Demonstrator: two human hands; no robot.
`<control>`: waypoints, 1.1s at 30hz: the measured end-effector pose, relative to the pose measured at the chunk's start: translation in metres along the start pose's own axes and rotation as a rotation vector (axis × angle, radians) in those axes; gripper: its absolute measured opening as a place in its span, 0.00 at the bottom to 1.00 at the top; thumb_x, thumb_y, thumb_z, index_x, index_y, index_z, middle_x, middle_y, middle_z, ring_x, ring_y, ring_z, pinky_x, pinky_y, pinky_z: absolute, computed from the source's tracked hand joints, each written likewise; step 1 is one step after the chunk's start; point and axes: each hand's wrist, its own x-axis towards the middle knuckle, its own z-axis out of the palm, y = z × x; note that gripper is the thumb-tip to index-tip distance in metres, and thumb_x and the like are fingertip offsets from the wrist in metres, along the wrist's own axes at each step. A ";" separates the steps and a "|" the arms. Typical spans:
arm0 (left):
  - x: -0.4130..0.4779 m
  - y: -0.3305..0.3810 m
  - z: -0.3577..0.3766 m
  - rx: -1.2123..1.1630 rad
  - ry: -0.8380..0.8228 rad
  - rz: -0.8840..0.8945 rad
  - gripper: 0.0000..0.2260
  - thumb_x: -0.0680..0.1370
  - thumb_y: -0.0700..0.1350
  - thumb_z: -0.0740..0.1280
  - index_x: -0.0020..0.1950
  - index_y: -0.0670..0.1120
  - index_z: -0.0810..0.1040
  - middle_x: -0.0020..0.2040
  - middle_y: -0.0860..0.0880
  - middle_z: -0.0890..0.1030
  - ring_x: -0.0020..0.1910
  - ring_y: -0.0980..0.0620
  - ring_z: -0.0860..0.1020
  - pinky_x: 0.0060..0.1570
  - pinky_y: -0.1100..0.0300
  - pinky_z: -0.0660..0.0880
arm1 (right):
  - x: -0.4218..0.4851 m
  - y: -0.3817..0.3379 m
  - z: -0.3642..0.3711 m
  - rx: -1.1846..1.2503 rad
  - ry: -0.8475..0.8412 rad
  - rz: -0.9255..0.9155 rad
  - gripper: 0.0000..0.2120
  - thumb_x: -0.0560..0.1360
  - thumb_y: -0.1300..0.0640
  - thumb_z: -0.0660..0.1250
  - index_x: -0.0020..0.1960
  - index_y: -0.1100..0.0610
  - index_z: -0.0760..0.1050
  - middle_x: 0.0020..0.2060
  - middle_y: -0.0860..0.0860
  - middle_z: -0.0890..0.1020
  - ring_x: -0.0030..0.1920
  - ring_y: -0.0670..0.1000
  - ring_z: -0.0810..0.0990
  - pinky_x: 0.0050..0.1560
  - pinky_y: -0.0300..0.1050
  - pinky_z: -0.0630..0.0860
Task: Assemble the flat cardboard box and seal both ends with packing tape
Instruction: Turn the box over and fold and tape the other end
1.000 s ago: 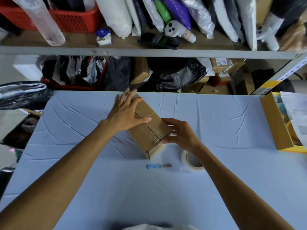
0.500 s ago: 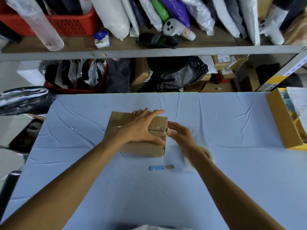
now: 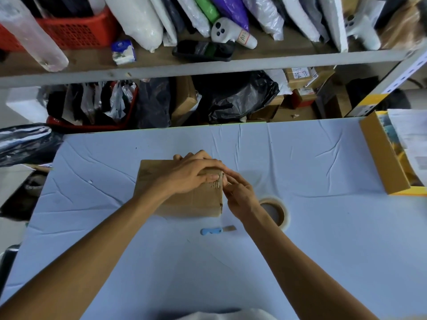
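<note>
A brown cardboard box (image 3: 161,181) stands folded up in the middle of the pale blue table (image 3: 300,172). My left hand (image 3: 194,174) lies flat on its top, fingers stretched to the right edge. My right hand (image 3: 240,192) is at the box's right end, its fingertips touching the upper right edge there. A roll of packing tape (image 3: 279,209) lies flat on the table just right of the box, partly behind my right wrist. A small blue-handled cutter (image 3: 213,230) lies in front of the box.
An open yellow-brown carton (image 3: 383,158) with papers sits at the table's right edge. Behind the table stands a shelf (image 3: 208,65) with bags, a red basket (image 3: 76,31) and boxes below. A black bag (image 3: 25,142) lies at the left.
The box has been turned from a slanted position to square with the table. My left hand has settled flat on top; my right hand has moved up to the box's right end.
</note>
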 end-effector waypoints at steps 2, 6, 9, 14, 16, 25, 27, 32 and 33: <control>0.002 0.001 -0.003 0.032 -0.055 0.002 0.09 0.80 0.57 0.58 0.58 0.67 0.73 0.59 0.55 0.69 0.60 0.51 0.67 0.61 0.48 0.60 | 0.000 0.000 -0.003 -0.082 0.016 -0.047 0.16 0.73 0.73 0.64 0.61 0.71 0.72 0.50 0.63 0.80 0.46 0.56 0.81 0.46 0.41 0.81; 0.007 0.002 -0.008 0.047 -0.107 -0.020 0.07 0.80 0.57 0.58 0.57 0.62 0.71 0.56 0.51 0.67 0.58 0.49 0.67 0.63 0.46 0.63 | -0.005 -0.005 -0.002 -0.370 0.142 -0.168 0.06 0.72 0.65 0.72 0.45 0.68 0.79 0.39 0.62 0.81 0.42 0.57 0.80 0.47 0.48 0.79; 0.008 0.001 -0.007 -0.003 -0.085 0.034 0.09 0.81 0.54 0.58 0.59 0.62 0.72 0.61 0.54 0.67 0.62 0.51 0.65 0.64 0.49 0.64 | -0.008 -0.012 -0.003 -0.610 0.178 -0.260 0.04 0.70 0.60 0.74 0.37 0.60 0.82 0.34 0.62 0.82 0.37 0.54 0.80 0.45 0.50 0.79; 0.009 0.005 -0.005 0.091 -0.147 0.050 0.08 0.82 0.51 0.56 0.54 0.60 0.74 0.63 0.54 0.64 0.62 0.51 0.63 0.63 0.44 0.64 | -0.013 -0.016 -0.012 -0.770 0.133 -0.224 0.04 0.69 0.58 0.76 0.37 0.57 0.83 0.31 0.52 0.82 0.35 0.49 0.79 0.42 0.46 0.78; 0.009 0.008 -0.008 0.125 -0.205 0.050 0.09 0.83 0.50 0.55 0.55 0.61 0.74 0.63 0.53 0.62 0.62 0.52 0.62 0.61 0.44 0.65 | -0.010 -0.019 -0.023 -0.917 0.118 -0.206 0.01 0.69 0.62 0.74 0.39 0.59 0.83 0.31 0.50 0.82 0.34 0.46 0.79 0.40 0.42 0.76; 0.014 0.013 -0.004 0.195 -0.240 0.043 0.11 0.83 0.45 0.54 0.50 0.59 0.73 0.61 0.50 0.61 0.57 0.49 0.62 0.55 0.43 0.65 | -0.026 -0.057 -0.105 -1.504 0.039 -0.124 0.11 0.64 0.66 0.71 0.41 0.51 0.79 0.35 0.48 0.82 0.39 0.49 0.81 0.43 0.37 0.76; 0.013 0.013 -0.001 0.178 -0.214 0.046 0.11 0.83 0.45 0.54 0.49 0.58 0.73 0.61 0.50 0.61 0.59 0.48 0.62 0.56 0.43 0.64 | -0.031 -0.057 -0.112 -1.616 -0.068 -0.085 0.13 0.63 0.62 0.73 0.46 0.51 0.80 0.38 0.45 0.81 0.41 0.46 0.79 0.41 0.31 0.73; 0.009 0.007 0.003 0.060 -0.086 0.046 0.11 0.83 0.48 0.55 0.53 0.60 0.77 0.61 0.53 0.64 0.61 0.51 0.64 0.60 0.46 0.62 | -0.034 -0.045 -0.117 -1.909 -0.255 0.038 0.25 0.63 0.54 0.77 0.58 0.54 0.75 0.49 0.47 0.79 0.49 0.50 0.78 0.50 0.40 0.75; 0.008 0.006 0.003 0.019 -0.054 0.046 0.11 0.83 0.49 0.56 0.54 0.60 0.77 0.60 0.54 0.65 0.60 0.52 0.64 0.61 0.47 0.62 | -0.034 -0.042 -0.118 -2.007 -0.273 0.056 0.25 0.64 0.52 0.77 0.58 0.55 0.74 0.50 0.49 0.79 0.50 0.51 0.78 0.49 0.42 0.75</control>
